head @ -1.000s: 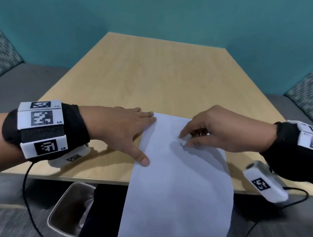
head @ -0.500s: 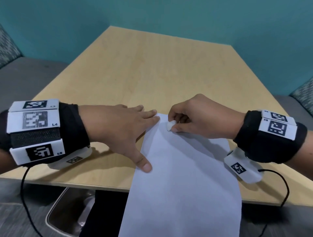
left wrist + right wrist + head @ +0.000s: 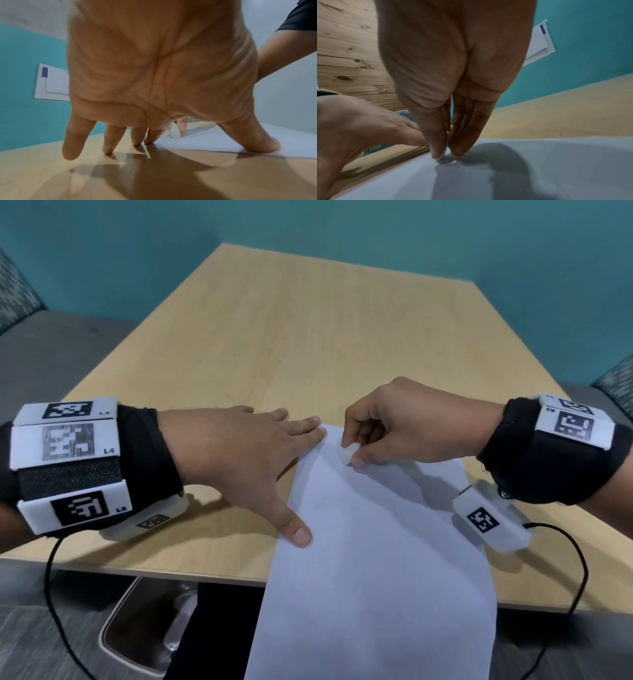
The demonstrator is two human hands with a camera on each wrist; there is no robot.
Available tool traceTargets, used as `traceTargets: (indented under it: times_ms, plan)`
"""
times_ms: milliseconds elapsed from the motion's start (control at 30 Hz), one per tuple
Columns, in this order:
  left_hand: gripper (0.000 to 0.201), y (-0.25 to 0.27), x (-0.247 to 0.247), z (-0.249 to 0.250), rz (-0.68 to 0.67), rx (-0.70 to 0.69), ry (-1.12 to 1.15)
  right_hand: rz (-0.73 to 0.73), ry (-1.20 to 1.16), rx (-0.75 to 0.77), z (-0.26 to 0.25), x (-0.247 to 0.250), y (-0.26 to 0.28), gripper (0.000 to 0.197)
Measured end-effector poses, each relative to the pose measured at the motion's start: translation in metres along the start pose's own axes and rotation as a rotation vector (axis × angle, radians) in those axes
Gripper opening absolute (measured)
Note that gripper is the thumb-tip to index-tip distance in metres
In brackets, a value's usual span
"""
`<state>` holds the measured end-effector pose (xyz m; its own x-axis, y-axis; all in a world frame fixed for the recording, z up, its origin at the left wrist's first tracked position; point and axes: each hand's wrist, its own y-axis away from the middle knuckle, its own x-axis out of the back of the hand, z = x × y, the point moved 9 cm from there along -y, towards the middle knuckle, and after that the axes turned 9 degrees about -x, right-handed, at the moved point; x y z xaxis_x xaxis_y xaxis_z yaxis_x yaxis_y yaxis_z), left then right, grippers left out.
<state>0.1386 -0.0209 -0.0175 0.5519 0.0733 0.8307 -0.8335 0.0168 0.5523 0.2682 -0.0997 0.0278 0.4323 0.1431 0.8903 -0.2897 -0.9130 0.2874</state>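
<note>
A white sheet of paper [image 3: 373, 549] lies on the wooden table [image 3: 308, 337], its near end hanging over the front edge. My left hand [image 3: 246, 460] lies flat and spread at the sheet's left edge, thumb [image 3: 298, 534] and fingertips pressing it down; the left wrist view shows the paper [image 3: 223, 140] under the thumb. My right hand [image 3: 394, 429] pinches a small white eraser [image 3: 347, 453] between thumb and fingers and holds it against the sheet near its far left corner. The eraser [image 3: 175, 132] stands on the paper. In the right wrist view the paper [image 3: 539, 169] fills the bottom.
A metal waste bin [image 3: 144, 631] stands on the floor under the table's front left edge. Cables [image 3: 579, 570] trail from both wrist units. Cushioned seats [image 3: 61, 350] flank the table, and teal walls close it in.
My right hand picked the eraser up off the sheet, curled round it and drew toward the far left corner of the paper. The left hand stayed flat on the sheet's edge.
</note>
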Motion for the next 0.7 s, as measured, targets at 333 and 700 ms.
traceTargets:
  times_ms: [333,700]
  plan:
    - [0.149,0.001,-0.001,0.000,-0.003,0.009,0.011,-0.017,0.039,0.042,-0.009,-0.004,0.006,0.015]
    - [0.150,0.002,-0.002,-0.001,-0.002,0.023,0.003,-0.054,0.016,0.030,-0.009,-0.006,0.009,0.013]
